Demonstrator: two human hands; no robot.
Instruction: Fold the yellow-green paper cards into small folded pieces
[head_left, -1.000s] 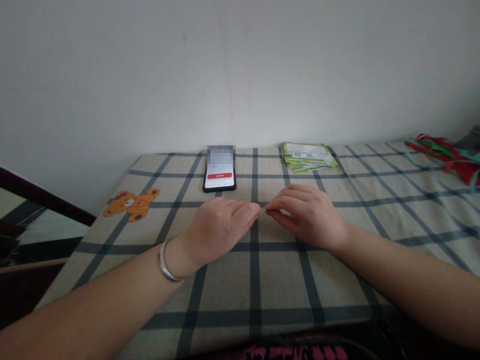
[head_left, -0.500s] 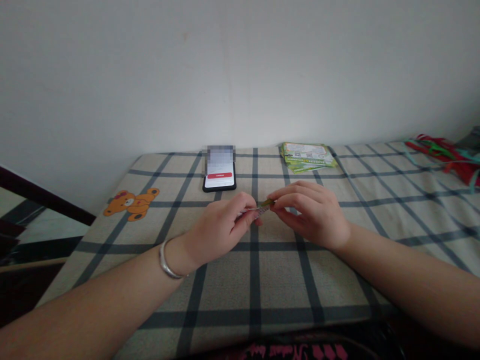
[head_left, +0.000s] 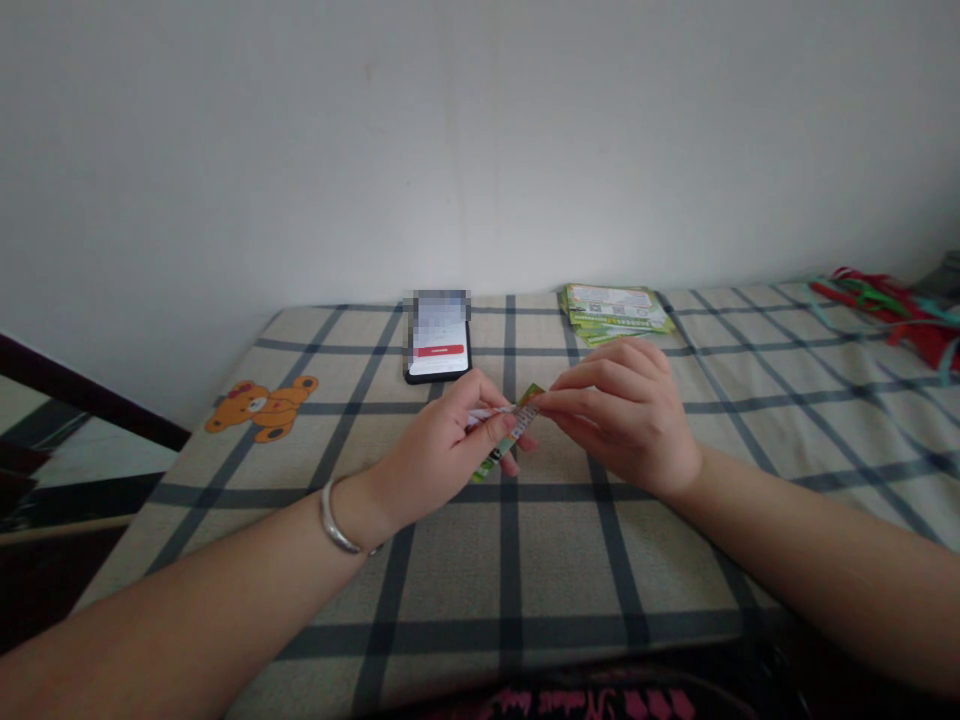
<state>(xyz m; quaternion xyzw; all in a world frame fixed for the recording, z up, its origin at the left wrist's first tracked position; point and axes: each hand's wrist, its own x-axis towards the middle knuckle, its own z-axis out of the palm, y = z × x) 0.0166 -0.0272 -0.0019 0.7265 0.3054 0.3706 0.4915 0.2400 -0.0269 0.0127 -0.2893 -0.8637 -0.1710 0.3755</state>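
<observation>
place: home | signs: checked cloth cover (head_left: 570, 560) | teddy-bear print (head_left: 259, 410) | white wall (head_left: 480, 150)

Silver bangle (head_left: 337, 519) on left wrist (head_left: 367, 497); bare forearms (head_left: 187, 580); dark top (head_left: 585, 703), pink print, maybe lettering.

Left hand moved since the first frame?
Yes. The left hand has rotated, its fingers now curled up nearer the phone, not pointing straight at the right hand; both pinch a printed strip.

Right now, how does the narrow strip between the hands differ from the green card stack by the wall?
The narrow strip is pinched up off the cloth by the left hand and right hand, while the green card stack lies flat on the checked cloth. The strip is one slim tilted piece; the stack is several wider sheets. Both show green print.
</observation>
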